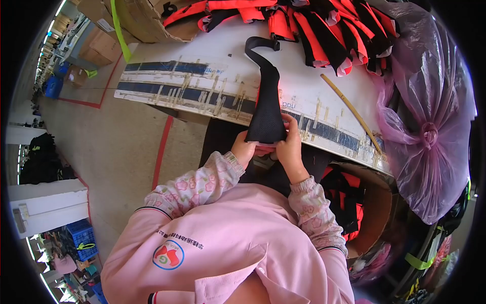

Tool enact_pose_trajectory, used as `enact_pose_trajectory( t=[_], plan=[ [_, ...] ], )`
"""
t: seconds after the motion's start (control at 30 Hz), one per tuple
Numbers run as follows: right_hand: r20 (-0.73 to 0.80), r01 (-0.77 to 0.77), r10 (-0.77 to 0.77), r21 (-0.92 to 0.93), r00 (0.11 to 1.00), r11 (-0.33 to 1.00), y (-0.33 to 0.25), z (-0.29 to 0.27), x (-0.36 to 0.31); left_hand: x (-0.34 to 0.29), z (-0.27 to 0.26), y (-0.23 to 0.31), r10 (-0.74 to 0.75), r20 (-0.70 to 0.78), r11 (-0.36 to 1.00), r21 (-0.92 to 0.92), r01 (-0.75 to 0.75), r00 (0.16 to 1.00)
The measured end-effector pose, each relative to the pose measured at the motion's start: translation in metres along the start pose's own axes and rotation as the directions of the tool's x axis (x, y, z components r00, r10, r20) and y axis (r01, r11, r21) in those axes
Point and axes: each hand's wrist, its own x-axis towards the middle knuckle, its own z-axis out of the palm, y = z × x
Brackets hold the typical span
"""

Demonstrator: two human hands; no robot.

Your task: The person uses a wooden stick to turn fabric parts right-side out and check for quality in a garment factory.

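White worktable (202, 45), taped w/ blue strips along near edge, runs across top of view; edge bends w/ the lens. Grey concrete floor (116, 147) at left, red line marking on it. Big pink-purple plastic bag (430, 126), knotted at its middle, bulges at right, just beside table end. Heap of red-and-black fabric pieces (324, 25) along far side of table. Cardboard box (147, 20) at far left of tabletop. Another carton (369, 202) below table edge on right, more red/black pieces inside.

Black mesh fabric piece (267, 119): wide end hangs over near table edge at centre, narrows into a strap that runs up onto tabletop and ends in a folded loop (260, 44). Thin bamboo stick (349, 109) lies diagonal on table, right of the piece, apart from it.

Left hand (245, 150): under lower left corner of the mesh piece, fingers curled closed on its hem. Right hand (289, 144): at lower right corner, fingers closed, pinching the edge from right side. Both hands nearly touching below the piece. Pink floral cuffs on both wrists.
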Motion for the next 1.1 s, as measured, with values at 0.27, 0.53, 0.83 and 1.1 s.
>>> enact_pose_trajectory(
  t=[0.27, 0.53, 0.83, 1.1],
  plan=[
    [-0.021, -0.004, 0.003, -0.046, 1.0, 0.999, -0.006, -0.001, 0.006, 0.008, 0.003, -0.003, 0.061, -0.048, 0.998, 0.005, -0.061, 0.997],
    [-0.063, -0.11, 0.12, 0.141, 0.991, 0.984, 0.006, 0.01, 0.004, 0.01, 0.001, -0.028, 0.063, -0.041, 0.964, -0.256, -0.072, 0.997],
    [-0.017, -0.203, 0.216, 0.278, 0.976, 0.939, 0.0, 0.02, 0.003, 0.02, 0.004, -0.034, 0.192, -0.221, 0.978, -0.035, -0.205, 0.956],
    [-0.056, -0.045, 0.053, 0.14, 0.997, 0.989, 0.006, 0.012, 0.006, 0.014, 0.004, -0.015, 0.137, -0.194, 0.977, -0.133, -0.165, 0.971]
  ],
)
